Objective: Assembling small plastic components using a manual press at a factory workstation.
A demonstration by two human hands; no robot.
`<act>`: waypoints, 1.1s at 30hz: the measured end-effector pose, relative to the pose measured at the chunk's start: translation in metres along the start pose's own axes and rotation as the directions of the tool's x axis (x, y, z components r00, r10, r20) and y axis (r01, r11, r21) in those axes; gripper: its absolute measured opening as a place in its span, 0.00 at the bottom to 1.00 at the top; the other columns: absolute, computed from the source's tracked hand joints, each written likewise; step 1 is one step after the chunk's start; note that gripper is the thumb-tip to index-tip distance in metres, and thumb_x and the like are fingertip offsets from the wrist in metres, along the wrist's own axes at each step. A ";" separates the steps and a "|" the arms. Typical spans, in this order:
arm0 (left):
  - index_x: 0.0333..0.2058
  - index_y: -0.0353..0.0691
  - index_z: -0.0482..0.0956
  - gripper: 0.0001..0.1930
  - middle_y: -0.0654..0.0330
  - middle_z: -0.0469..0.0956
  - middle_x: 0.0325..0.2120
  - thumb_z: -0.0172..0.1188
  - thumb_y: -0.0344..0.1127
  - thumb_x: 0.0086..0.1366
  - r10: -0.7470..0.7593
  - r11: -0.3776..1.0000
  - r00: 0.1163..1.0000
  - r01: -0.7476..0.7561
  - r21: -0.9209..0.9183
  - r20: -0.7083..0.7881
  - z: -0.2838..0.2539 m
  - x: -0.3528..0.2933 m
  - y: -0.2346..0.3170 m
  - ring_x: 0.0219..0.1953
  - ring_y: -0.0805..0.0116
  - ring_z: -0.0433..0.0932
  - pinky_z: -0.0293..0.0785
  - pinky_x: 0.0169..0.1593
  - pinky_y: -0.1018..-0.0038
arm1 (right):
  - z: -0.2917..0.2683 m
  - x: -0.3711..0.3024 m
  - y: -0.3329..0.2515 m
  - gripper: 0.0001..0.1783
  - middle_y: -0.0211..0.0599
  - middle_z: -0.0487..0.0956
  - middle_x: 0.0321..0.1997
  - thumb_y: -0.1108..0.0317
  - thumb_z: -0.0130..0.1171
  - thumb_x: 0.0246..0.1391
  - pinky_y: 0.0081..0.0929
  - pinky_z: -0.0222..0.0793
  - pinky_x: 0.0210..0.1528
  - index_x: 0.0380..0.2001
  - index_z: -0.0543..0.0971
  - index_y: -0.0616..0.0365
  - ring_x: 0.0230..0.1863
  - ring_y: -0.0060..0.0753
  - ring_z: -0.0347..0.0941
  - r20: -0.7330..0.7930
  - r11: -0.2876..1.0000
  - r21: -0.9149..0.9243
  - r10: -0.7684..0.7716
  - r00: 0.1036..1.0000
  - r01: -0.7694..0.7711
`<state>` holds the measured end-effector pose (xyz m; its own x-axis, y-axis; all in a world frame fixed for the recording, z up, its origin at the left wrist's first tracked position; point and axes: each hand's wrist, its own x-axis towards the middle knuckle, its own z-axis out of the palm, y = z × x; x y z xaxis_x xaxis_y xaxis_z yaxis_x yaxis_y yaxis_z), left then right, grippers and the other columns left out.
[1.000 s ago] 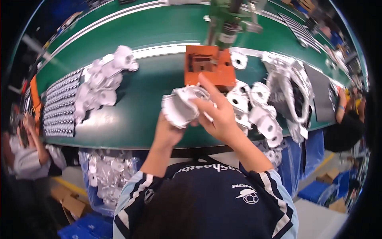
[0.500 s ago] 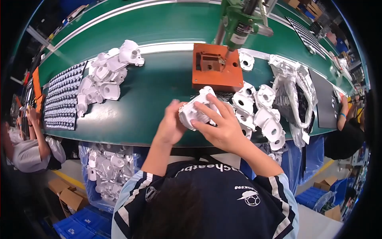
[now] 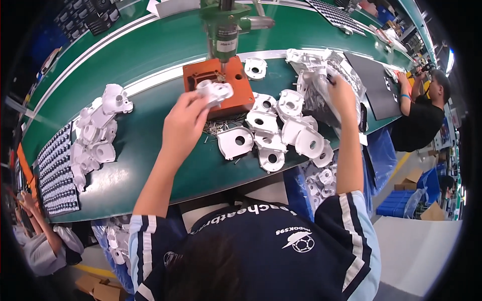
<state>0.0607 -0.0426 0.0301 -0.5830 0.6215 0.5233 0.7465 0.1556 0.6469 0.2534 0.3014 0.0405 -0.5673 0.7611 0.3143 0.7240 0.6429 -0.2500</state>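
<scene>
My left hand (image 3: 187, 120) grips a white plastic housing (image 3: 217, 93) by its near side. It hangs over an orange fixture block (image 3: 242, 95), partly covering the block's recess. My right hand (image 3: 343, 95) is at a clear plastic bag (image 3: 321, 93) on the right. Its fingers are pinched together at a small dark thing, too little of which shows to name. Several white housings (image 3: 236, 142) lie between the block and the bag. Loose screws (image 3: 216, 126) are heaped by the near edge of the block.
A green press (image 3: 223, 35) stands over the block. More white housings (image 3: 98, 125) are piled on the left beside a tray of dark round parts (image 3: 54, 170). A person (image 3: 422, 108) works at the far right; another person's arm (image 3: 42, 226) shows at lower left.
My hands have parted. The left carried the white housing up over the block; the right let go of it and went right to the bag. The whole view has turned and shifted rightward.
</scene>
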 end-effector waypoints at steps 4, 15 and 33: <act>0.31 0.40 0.75 0.06 0.56 0.72 0.33 0.58 0.27 0.52 0.263 0.909 0.964 -0.259 0.327 0.035 0.027 0.028 -0.030 0.35 0.58 0.75 0.74 0.37 0.66 | 0.022 0.012 0.055 0.13 0.51 0.79 0.32 0.62 0.56 0.48 0.36 0.68 0.39 0.33 0.79 0.60 0.35 0.50 0.75 0.009 0.996 0.053 -0.066 0.998 0.065; 0.33 0.40 0.75 0.06 0.56 0.72 0.38 0.57 0.32 0.57 0.304 0.877 0.951 -0.302 0.375 0.054 0.034 0.035 -0.056 0.38 0.56 0.75 0.74 0.37 0.64 | 0.038 0.029 0.068 0.14 0.51 0.78 0.32 0.68 0.58 0.42 0.38 0.68 0.40 0.35 0.77 0.60 0.36 0.49 0.75 0.032 0.989 0.140 0.033 0.999 -0.037; 0.34 0.40 0.78 0.17 0.54 0.68 0.46 0.61 0.48 0.53 0.204 0.938 0.957 -0.251 0.240 0.204 0.027 0.030 -0.052 0.47 0.55 0.70 0.68 0.50 0.63 | -0.012 0.018 0.077 0.09 0.32 0.77 0.22 0.72 0.60 0.45 0.17 0.66 0.32 0.29 0.77 0.68 0.25 0.21 0.71 0.220 0.903 0.402 0.069 0.973 -0.155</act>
<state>0.0127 -0.0111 -0.0031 -0.3402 0.7834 0.5202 0.9235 0.1743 0.3416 0.3041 0.3636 0.0376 -0.5886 0.8037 0.0874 0.5834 0.4970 -0.6424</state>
